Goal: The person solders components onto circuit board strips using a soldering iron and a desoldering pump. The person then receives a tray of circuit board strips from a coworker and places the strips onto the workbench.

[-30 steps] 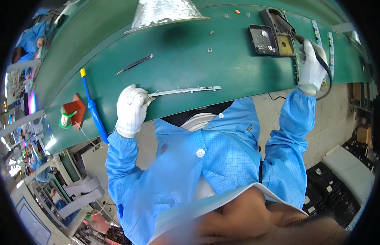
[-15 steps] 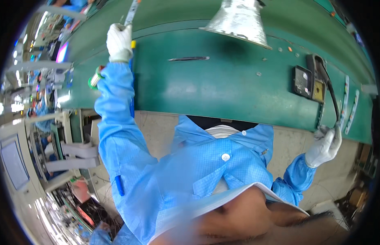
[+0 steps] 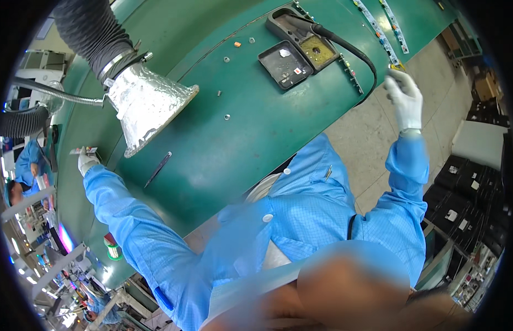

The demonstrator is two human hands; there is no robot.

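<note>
Two blue checked sleeves [image 3: 138, 229] spread apart from the person's jacket. The right hand [image 3: 406, 105], in a white glove, is up by the desk's [image 3: 256, 124] front edge, fingers bent and slightly parted; it is near a small yellow piece [image 3: 397, 67] at the end of a pale circuit-board strip [image 3: 376, 30], and whether the fingers close on that piece I cannot tell. A second pale strip [image 3: 396, 26] lies just beside the first, roughly parallel.

On the left, a green-rimmed solder spool [image 3: 114, 252] shows past the left sleeve. Metal tweezers [image 3: 158, 169] lie aslant on the green top. Farther along, a narrow component-studded board [image 3: 350, 75] runs beside a soldering-iron stand [image 3: 282, 23], where the iron [image 3: 306, 23] rests, its black cable [image 3: 358, 53] looping over the edge. The stand has a yellowish sponge tray [image 3: 318, 51] (a shallow black box [image 3: 285, 65] sits against it).

Beyond are an orange bit [image 3: 237, 44] and a foil-covered fume hood [image 3: 151, 105] on a corrugated hose [image 3: 91, 30]. Far off, the white-gloved left hand [image 3: 87, 161] has its fingertips at a small component-bearing board [image 3: 84, 150]; gripping or merely touching, I cannot tell.
</note>
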